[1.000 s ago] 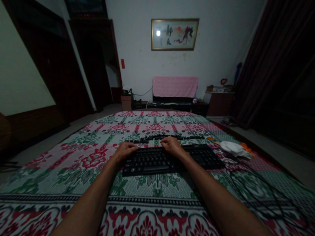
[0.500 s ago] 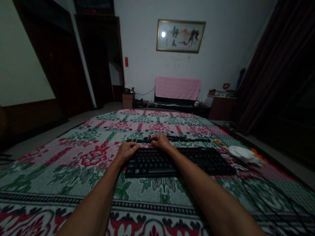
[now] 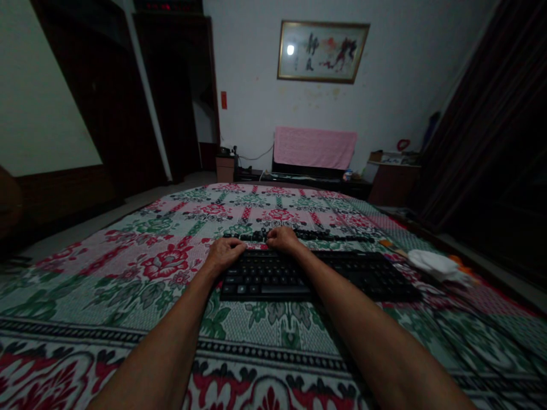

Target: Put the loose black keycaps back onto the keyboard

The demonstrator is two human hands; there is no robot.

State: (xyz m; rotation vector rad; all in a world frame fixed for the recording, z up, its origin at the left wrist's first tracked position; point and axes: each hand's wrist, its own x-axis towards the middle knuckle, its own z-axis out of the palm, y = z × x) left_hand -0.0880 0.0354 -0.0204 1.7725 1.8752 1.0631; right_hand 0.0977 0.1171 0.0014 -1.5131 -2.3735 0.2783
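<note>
A black computer keyboard [image 3: 277, 289] lies flat on a flowered bedspread [image 3: 164, 263], its long front edge towards me. At its far left corner is my left hand [image 3: 224, 254], thumb and fingers drawn together; whatever sits between them is too small to make out. Behind the keyboard runs a loose line of small black pieces that look like keycaps [image 3: 337, 237]. My right hand [image 3: 284, 239] reaches across the keyboard to that line, with its fingertips pinched down among the pieces. The fingertips hide what they hold, and my right forearm covers part of the keys.
Right of the keyboard lie a white bundle [image 3: 432, 265], an orange item [image 3: 468, 269] and a brush-like item [image 3: 391, 246]. Dark cables [image 3: 474, 322] trail over the bedspread at the right. A pink cloth [image 3: 315, 148] drapes a screen-like object by the far wall.
The view has tilted slightly down and to the left, so the scene sits a little higher and further right. Both hands keep nearly the same places by the keyboard and the black pieces.
</note>
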